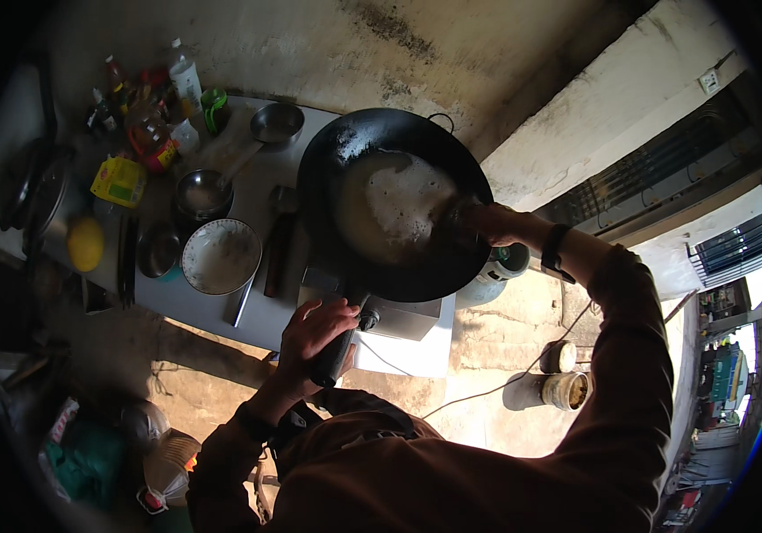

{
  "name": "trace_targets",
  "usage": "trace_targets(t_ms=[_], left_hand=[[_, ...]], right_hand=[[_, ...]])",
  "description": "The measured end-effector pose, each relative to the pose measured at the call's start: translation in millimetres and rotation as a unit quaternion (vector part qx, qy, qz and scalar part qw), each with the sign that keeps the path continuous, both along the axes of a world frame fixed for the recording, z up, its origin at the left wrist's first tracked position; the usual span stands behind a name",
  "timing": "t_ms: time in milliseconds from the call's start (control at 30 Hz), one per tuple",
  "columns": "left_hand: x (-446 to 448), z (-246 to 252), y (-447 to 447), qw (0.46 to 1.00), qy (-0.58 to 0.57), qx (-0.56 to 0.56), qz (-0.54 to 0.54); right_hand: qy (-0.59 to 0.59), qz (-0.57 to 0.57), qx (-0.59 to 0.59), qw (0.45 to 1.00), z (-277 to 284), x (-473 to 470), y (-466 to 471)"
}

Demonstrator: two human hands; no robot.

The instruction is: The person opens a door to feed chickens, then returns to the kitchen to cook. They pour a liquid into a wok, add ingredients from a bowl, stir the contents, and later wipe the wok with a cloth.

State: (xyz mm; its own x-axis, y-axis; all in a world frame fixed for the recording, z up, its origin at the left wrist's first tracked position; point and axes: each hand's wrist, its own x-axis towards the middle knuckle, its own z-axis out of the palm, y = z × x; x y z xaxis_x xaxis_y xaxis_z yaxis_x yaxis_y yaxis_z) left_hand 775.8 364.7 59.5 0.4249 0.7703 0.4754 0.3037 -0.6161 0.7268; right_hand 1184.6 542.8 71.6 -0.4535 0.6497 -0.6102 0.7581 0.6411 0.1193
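A large black wok [328,220] rests on a gas stove [407,320] at the table's right end. Cloudy, foamy liquid [401,200] pools in its bottom. My left hand [318,333] is around the wok's dark handle [334,360], which points towards me. Over the wok's right side, my right hand [491,223] reaches in, closed on a dark object [454,216] that dips into the liquid's edge. Shadow and blur hide what kind of object it is.
Left of the wok stand a patterned bowl [221,256], metal bowls [204,190], a ladle [277,123] and a dark-handled cleaver [279,253]. Bottles [186,80] crowd the wall beside a yellow packet [118,181]. A gas cylinder [511,260] and buckets [564,391] stand on the floor.
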Motion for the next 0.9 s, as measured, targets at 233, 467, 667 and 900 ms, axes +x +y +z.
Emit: trace_targets(t_ms=[233, 467, 667, 900], left_hand=[[-2.2, -4.3, 1.3, 1.000, 0.013, -0.004, -0.013], [-3.2, -2.0, 8.2, 0.999, 0.022, 0.037, -0.014], [-1.3, 1.4, 12.3, 0.998, -0.043, 0.015, -0.032], [-3.9, 3.3, 13.8, 0.999, -0.018, 0.012, -0.042]], right_hand=[[0.038, 0.127, 0.105, 0.986, -34.2, -21.5, 44.7], [-0.113, 0.199, 0.278, 0.933, -37.7, -32.3, 128.2], [-0.094, 0.300, 0.459, 0.831, -57.9, -80.6, 164.6], [0.143, 0.434, 0.342, 0.821, -39.0, -161.6, 156.4]])
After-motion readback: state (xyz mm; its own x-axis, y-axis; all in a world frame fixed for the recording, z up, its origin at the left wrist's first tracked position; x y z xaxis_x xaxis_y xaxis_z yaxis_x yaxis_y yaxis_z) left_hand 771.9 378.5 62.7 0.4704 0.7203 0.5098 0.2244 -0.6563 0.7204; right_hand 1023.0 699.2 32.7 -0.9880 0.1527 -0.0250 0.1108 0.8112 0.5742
